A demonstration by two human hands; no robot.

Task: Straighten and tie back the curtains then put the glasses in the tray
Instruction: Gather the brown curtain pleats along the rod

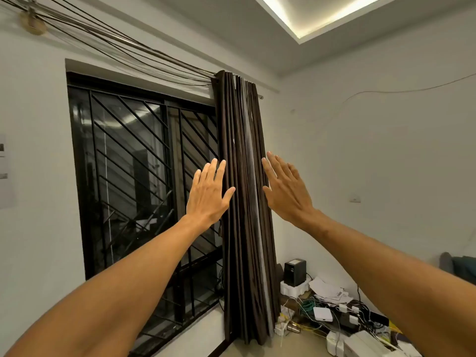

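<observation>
A dark brown curtain [244, 215] hangs bunched in narrow folds at the right side of the barred window [139, 181], from the rod down to the floor. My left hand [210, 193] is flat and open against the curtain's left edge, fingers pointing up. On the other side my right hand [284, 188] is flat and open against the right edge at the same height. The bunch sits between my two palms. No tie-back, glasses or tray are in view.
A curtain rod with several sagging cables [108, 45] runs above the window. On the floor at the lower right lie a black box [295, 271], foam, papers [327, 288], white adapters and tangled wires [342, 313]. White walls stand on both sides.
</observation>
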